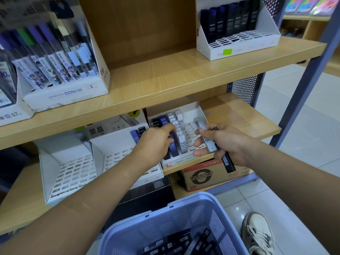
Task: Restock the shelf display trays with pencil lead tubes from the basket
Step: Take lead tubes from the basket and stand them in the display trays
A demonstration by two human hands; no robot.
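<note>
A white slotted display tray (199,115) on the lower shelf holds blue, black and white lead tubes marked HB 0.7 in its left rows. My left hand (156,142) reaches into those rows, fingers curled on a blue tube (173,146). My right hand (224,144) hovers over the tray's right side and grips several lead tubes (209,142), one clear-white and one black sticking out toward me. A lilac plastic basket (176,218) at the bottom holds several dark tubes.
Two more white slotted trays (73,173) stand left on the lower shelf. The upper shelf (165,83) carries a Conan tray and a white tray of dark tubes (237,26). A cardboard box (206,175) sits beneath. A shoe (257,234) rests right of the basket.
</note>
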